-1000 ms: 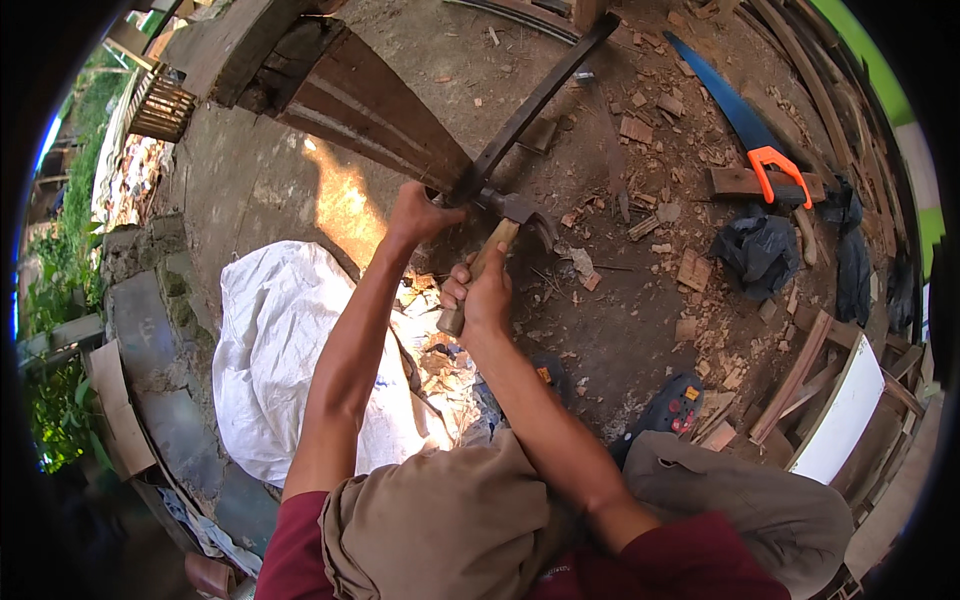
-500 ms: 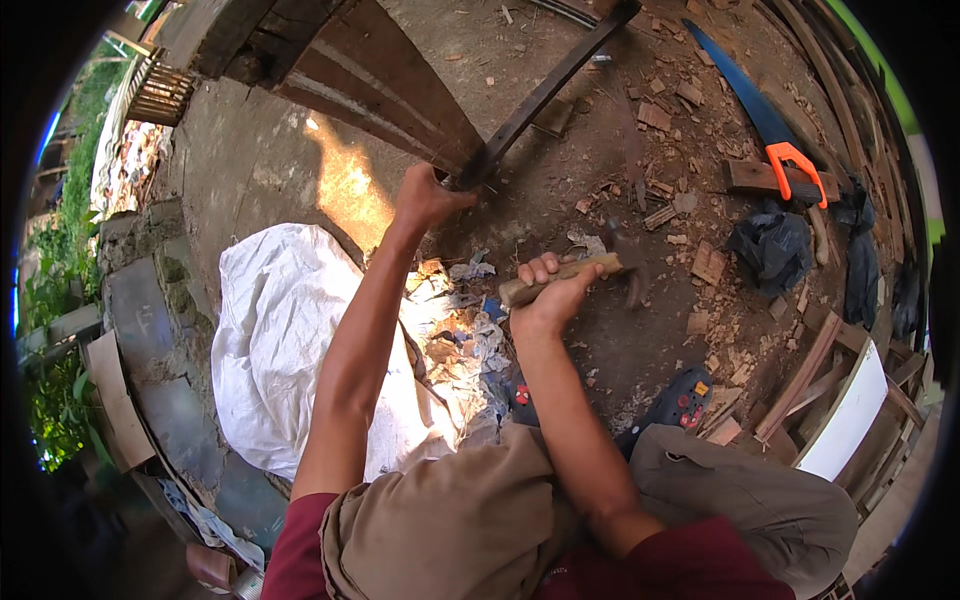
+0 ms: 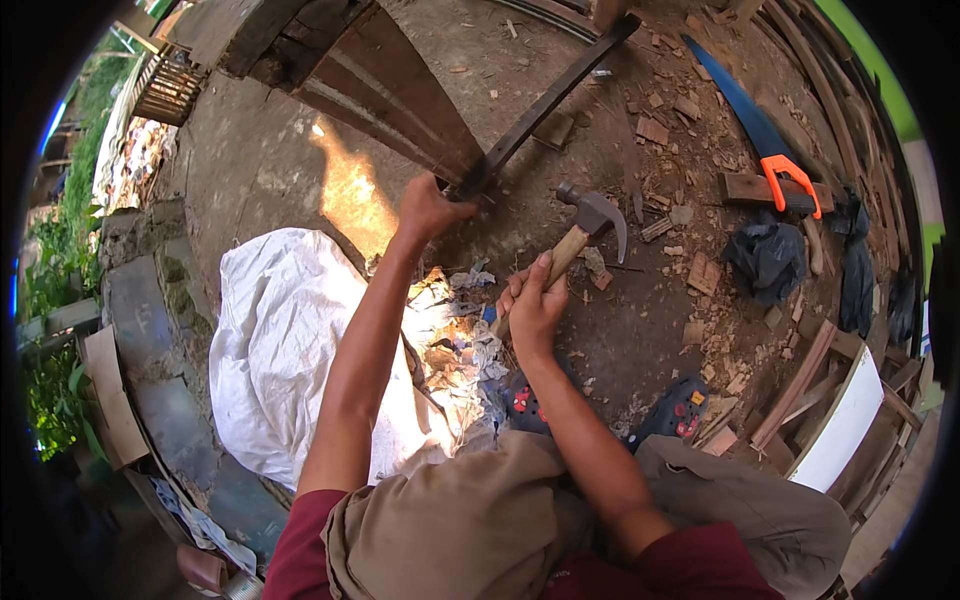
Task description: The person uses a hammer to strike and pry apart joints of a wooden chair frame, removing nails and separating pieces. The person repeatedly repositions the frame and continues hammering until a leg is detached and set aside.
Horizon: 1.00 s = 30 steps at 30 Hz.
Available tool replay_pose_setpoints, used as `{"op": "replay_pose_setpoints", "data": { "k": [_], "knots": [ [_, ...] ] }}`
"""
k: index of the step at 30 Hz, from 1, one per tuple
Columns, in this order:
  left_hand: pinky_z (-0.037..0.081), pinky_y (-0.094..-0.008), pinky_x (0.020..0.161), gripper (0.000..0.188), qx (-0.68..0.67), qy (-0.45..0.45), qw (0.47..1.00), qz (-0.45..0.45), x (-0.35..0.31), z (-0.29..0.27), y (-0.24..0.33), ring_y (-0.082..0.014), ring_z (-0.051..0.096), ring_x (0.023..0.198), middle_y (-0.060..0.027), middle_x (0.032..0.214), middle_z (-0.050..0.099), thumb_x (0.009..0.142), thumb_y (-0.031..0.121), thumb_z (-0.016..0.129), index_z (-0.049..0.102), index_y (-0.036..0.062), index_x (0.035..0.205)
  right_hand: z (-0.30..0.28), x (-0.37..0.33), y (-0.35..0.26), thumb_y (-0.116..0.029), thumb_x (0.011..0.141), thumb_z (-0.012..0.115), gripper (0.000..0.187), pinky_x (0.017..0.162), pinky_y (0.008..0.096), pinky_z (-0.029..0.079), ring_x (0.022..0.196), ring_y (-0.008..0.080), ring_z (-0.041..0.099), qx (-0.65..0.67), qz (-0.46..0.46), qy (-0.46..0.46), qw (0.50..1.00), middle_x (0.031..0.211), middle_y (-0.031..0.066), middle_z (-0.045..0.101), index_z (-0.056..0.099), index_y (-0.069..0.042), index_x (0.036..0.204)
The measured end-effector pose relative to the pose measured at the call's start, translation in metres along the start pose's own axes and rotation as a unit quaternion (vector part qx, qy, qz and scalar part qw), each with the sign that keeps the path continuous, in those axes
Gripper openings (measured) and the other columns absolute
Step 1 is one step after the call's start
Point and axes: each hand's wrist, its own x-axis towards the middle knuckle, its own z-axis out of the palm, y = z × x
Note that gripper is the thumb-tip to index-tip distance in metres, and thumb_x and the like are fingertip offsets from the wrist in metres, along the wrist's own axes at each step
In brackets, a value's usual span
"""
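The right hand (image 3: 535, 300) is gripping a hammer (image 3: 570, 250), its fingers closing around the pale wooden handle; the steel head is jutting just beyond those fingers, its claw curving rightward and standing apart from the wood. Ahead and left of the right fingers, the left hand (image 3: 430, 210) is touching the near end of a pale-striped brown board (image 3: 395, 85), beside a dark wooden strip (image 3: 553, 105). Its thumb is pointing right, but the wood is hiding its other fingers, so I cannot tell whether they are gripping. The board is extending up and left from these fingers, the strip up and right. Left of the right fingers, crumpled scraps (image 3: 440, 345) are littering the ground, and a white sack (image 3: 290, 340) is lying farther left. Well right of the fingers, a crumpled black bag (image 3: 765, 262) is lying near wood chips (image 3: 703, 272); farther out, a blue-bladed saw (image 3: 745, 115) is resting with its orange handle at a wooden block (image 3: 740, 188).
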Motion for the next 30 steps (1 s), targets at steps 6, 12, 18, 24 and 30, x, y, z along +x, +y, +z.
{"op": "replay_pose_setpoints", "data": {
  "k": [6, 12, 18, 24, 30],
  "knots": [
    [0.054, -0.037, 0.088, 0.055, -0.083, 0.017, 0.996, -0.03, -0.007, 0.009, 0.001, -0.0237, 0.071, 0.099, -0.0134, 0.106, 0.074, 0.065, 0.014, 0.086, 0.067, 0.0025, 0.116, -0.019, 0.01, -0.008, -0.042, 0.103, 0.056, 0.038, 0.037, 0.0273, 0.038, 0.042, 0.0087, 0.043, -0.113, -0.009, -0.035, 0.993, 0.064, -0.0001, 0.044, 0.043, -0.008, 0.09],
    [0.042, -0.0406, 0.11, 0.077, -0.177, 0.049, 0.982, 0.041, -0.019, 0.019, -0.011, -0.0279, 0.055, 0.129, -0.018, 0.136, 0.059, 0.074, 0.012, 0.083, 0.047, 0.0046, 0.141, -0.023, 0.0, -0.001, -0.041, 0.102, 0.057, 0.037, 0.036, 0.0274, 0.036, 0.042, 0.008, 0.041, -0.09, 0.014, -0.021, 0.996, 0.063, -0.0009, 0.042, 0.043, -0.009, 0.089],
    [0.033, -0.0454, 0.115, 0.085, -0.245, 0.12, 0.962, 0.009, -0.043, 0.033, -0.001, -0.0306, 0.043, 0.14, -0.019, 0.148, 0.047, 0.079, 0.017, 0.083, 0.035, 0.005, 0.149, -0.038, 0.009, -0.006, -0.044, 0.101, 0.058, 0.04, 0.037, 0.0279, 0.037, 0.042, 0.0083, 0.041, -0.112, 0.02, -0.004, 0.994, 0.063, -0.0004, 0.042, 0.044, -0.008, 0.09],
    [0.03, -0.0446, 0.116, 0.084, -0.283, 0.147, 0.948, -0.002, -0.043, 0.036, 0.011, -0.0297, 0.042, 0.139, -0.0213, 0.148, 0.046, 0.083, 0.024, 0.082, 0.035, -0.0015, 0.148, -0.045, 0.019, -0.01, -0.043, 0.102, 0.057, 0.04, 0.037, 0.0277, 0.038, 0.043, 0.0089, 0.043, -0.181, -0.01, -0.022, 0.983, 0.065, 0.0008, 0.045, 0.045, -0.007, 0.092],
    [0.029, -0.0443, 0.118, 0.089, -0.361, 0.19, 0.908, 0.093, -0.022, 0.006, 0.026, -0.0294, 0.041, 0.14, -0.0203, 0.148, 0.044, 0.085, 0.033, 0.08, 0.031, -0.0024, 0.149, -0.028, 0.013, -0.02, -0.044, 0.103, 0.053, 0.039, 0.041, 0.0298, 0.041, 0.047, 0.0113, 0.048, -0.002, 0.101, -0.029, 0.994, 0.067, 0.0025, 0.047, 0.046, -0.008, 0.092]
  ]
}}
